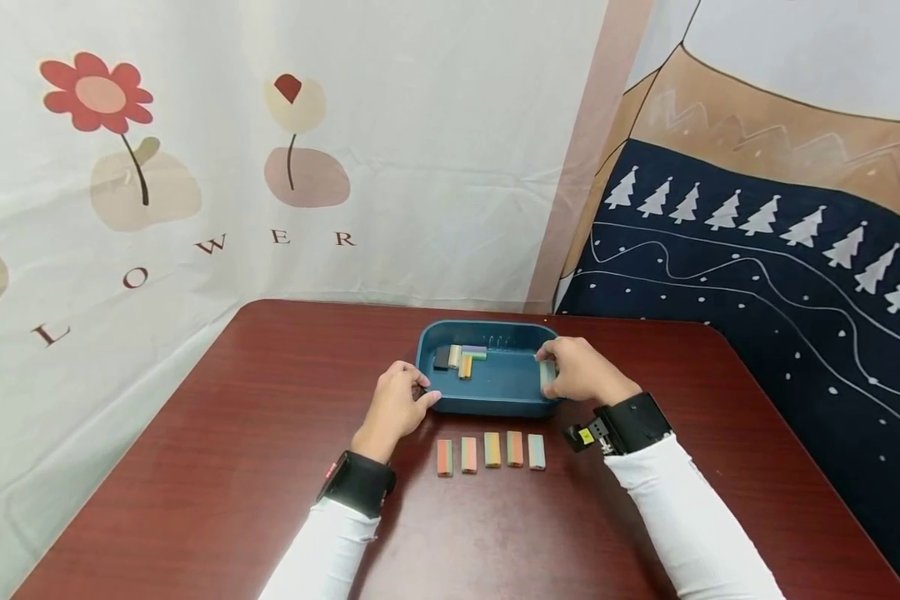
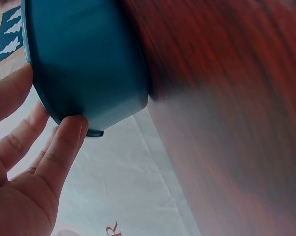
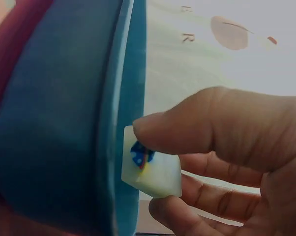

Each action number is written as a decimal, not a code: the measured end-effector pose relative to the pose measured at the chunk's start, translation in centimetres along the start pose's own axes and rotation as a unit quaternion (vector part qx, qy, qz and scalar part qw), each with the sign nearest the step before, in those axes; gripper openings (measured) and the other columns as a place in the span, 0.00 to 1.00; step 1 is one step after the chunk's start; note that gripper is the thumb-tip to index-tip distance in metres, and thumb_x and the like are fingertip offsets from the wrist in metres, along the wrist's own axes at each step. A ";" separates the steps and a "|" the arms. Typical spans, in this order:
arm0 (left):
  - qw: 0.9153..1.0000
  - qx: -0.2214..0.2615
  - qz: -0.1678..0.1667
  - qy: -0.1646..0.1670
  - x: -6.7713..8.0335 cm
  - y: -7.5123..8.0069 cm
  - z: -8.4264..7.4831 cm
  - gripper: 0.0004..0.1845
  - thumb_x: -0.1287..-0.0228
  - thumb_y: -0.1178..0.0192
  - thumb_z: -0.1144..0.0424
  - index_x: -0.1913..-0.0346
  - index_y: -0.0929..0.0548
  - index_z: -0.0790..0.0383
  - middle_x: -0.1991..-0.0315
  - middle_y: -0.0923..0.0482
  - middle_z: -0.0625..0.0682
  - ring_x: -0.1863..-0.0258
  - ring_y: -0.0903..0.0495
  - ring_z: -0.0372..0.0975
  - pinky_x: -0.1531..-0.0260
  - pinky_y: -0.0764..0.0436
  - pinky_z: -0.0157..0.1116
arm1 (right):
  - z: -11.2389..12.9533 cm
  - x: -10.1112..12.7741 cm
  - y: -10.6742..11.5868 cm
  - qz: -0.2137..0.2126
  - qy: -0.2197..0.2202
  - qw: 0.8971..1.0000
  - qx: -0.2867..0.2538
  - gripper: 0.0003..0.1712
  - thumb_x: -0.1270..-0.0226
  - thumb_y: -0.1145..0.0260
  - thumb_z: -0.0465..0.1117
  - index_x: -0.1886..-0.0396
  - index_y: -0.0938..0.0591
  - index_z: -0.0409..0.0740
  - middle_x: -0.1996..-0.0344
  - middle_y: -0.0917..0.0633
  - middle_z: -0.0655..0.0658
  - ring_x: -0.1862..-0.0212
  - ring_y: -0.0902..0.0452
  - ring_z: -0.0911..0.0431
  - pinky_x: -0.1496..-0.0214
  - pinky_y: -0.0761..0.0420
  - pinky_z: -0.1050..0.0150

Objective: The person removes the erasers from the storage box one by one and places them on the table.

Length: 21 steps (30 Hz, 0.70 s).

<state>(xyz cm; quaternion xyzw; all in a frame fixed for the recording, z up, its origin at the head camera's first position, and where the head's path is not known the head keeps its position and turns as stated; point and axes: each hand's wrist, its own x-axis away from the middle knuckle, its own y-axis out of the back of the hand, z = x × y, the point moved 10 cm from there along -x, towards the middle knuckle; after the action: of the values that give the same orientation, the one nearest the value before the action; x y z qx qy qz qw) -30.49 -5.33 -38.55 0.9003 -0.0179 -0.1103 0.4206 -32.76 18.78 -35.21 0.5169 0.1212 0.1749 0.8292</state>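
My right hand (image 1: 581,367) pinches a pale block (image 3: 150,169) between thumb and fingers. It holds the block inside the right end of a blue rectangular tub (image 1: 487,407). A blue umbrella picture shows on the block's end in the right wrist view. At the tub's front left corner, my left hand (image 1: 399,404) grips the rim, its fingertips spread along the edge. Inside the tub, toward the left, lie a dark block (image 1: 441,358), a cream block (image 1: 454,357), an orange-yellow block (image 1: 466,367) and purple and green striped pieces (image 1: 476,352).
Several striped blocks (image 1: 492,450) stand in a row on the reddish-brown table (image 1: 195,467), in front of the tub. A printed white cloth (image 1: 435,167) hangs behind the table, and a dark tree-patterned cloth (image 1: 720,275) hangs at the right.
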 end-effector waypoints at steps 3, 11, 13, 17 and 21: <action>1.000 -0.002 0.000 0.002 -0.1 -0.1 0.1 0.11 0.38 0.32 0.58 0.62 0.17 0.63 0.53 0.26 0.55 0.54 0.27 0.47 0.56 0.22 0.42 | 0.0 1.1 -0.1 -0.010 -0.001 1.000 -0.009 0.25 0.50 0.26 0.33 0.50 0.19 0.31 0.57 0.20 0.38 0.60 0.27 0.48 0.63 0.20 0.59; 1.000 -0.005 -0.001 -0.001 -0.2 0.2 -0.1 0.11 0.38 0.32 0.58 0.62 0.17 0.63 0.53 0.26 0.55 0.55 0.27 0.47 0.56 0.23 0.43 | -0.3 3.5 0.4 -0.047 -0.007 0.998 -0.030 0.25 0.51 0.24 0.34 0.52 0.19 0.32 0.60 0.20 0.41 0.60 0.24 0.46 0.63 0.19 0.59; 1.000 -0.007 0.000 -0.002 -0.2 0.2 0.0 0.11 0.38 0.32 0.58 0.62 0.17 0.63 0.54 0.26 0.55 0.55 0.27 0.47 0.56 0.23 0.42 | -0.3 4.1 0.3 -0.048 -0.006 0.998 -0.039 0.24 0.51 0.24 0.34 0.53 0.19 0.31 0.61 0.20 0.42 0.62 0.24 0.47 0.64 0.20 0.60; 1.000 -0.009 -0.001 -0.006 -0.3 0.1 0.0 0.11 0.38 0.32 0.58 0.62 0.17 0.63 0.54 0.26 0.55 0.56 0.26 0.47 0.56 0.22 0.42 | -0.7 4.9 -0.1 -0.026 -0.014 0.998 -0.055 0.24 0.53 0.22 0.34 0.55 0.18 0.31 0.65 0.21 0.44 0.65 0.25 0.49 0.67 0.21 0.62; 1.000 -0.005 -0.006 -0.004 -0.4 0.1 0.0 0.11 0.39 0.31 0.58 0.62 0.17 0.63 0.54 0.26 0.55 0.56 0.26 0.46 0.56 0.22 0.42 | -1.0 5.0 -1.1 0.019 -0.021 0.998 -0.058 0.25 0.55 0.20 0.35 0.56 0.18 0.32 0.68 0.21 0.46 0.66 0.27 0.52 0.69 0.22 0.62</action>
<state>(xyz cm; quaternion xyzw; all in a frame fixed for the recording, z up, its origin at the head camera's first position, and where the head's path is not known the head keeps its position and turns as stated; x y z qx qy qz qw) -30.84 -5.38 -38.42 0.8977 -0.0135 -0.1163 0.4248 -28.36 21.23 -36.78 0.4733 0.0838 0.1867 0.8568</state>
